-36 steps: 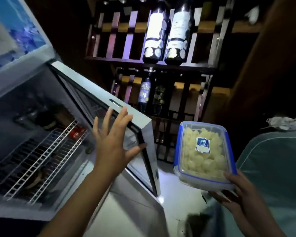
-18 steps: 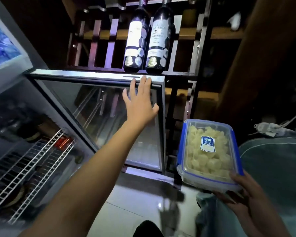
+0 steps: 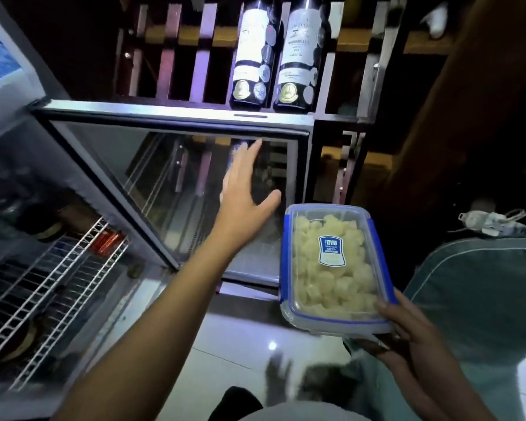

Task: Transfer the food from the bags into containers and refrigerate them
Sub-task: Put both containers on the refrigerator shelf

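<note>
Single wide-angle view from a camera on the person's head, facing forward and tilted steeply down; the lens bows straight edges near the frame's borders; the left arm enters at the bottom edge and stretches away to the left hand, mid-frame; the right hand sits low on the right, close to the lens, holding a container seen from above; a fridge fills the left side, seen down into its interior, its door swung across the centre, glass facing the camera; a rack with bottles lies farther off along the top; floor shows directly below, at bottom centre
</note>
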